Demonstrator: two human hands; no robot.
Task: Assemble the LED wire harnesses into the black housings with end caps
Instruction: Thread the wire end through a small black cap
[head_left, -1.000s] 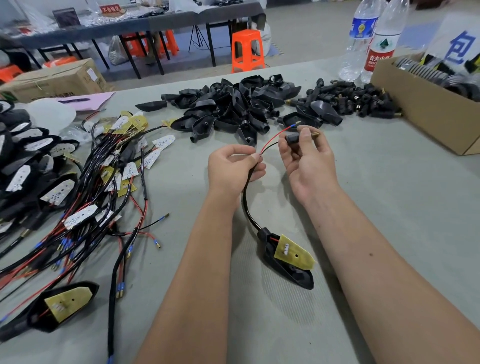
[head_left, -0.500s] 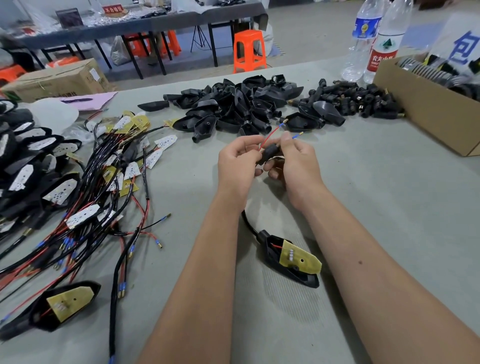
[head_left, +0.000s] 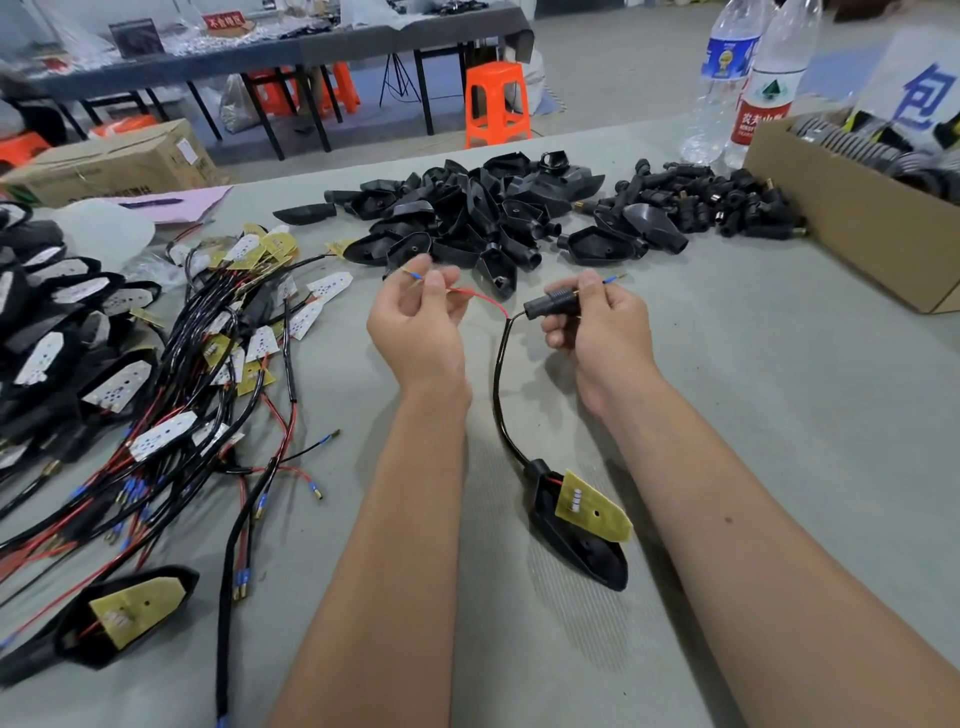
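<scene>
Mid-frame, your left hand (head_left: 415, 325) pinches the red wire (head_left: 475, 297) near its blue tip; your right hand (head_left: 597, 325) grips the black end cap (head_left: 551, 305), fingers curled

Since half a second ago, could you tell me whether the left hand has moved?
Yes. The left hand has drawn leftward, away from the right hand, judged against the housing pile.

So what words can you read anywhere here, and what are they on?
"包": big blue character on the white sign behind the cardboard box.
"农夫山泉": partly readable on the red-label bottle.
Blue-label bottle: too blurred.
Red sign on the far table: too blurred.
Carton print: too small.
</scene>
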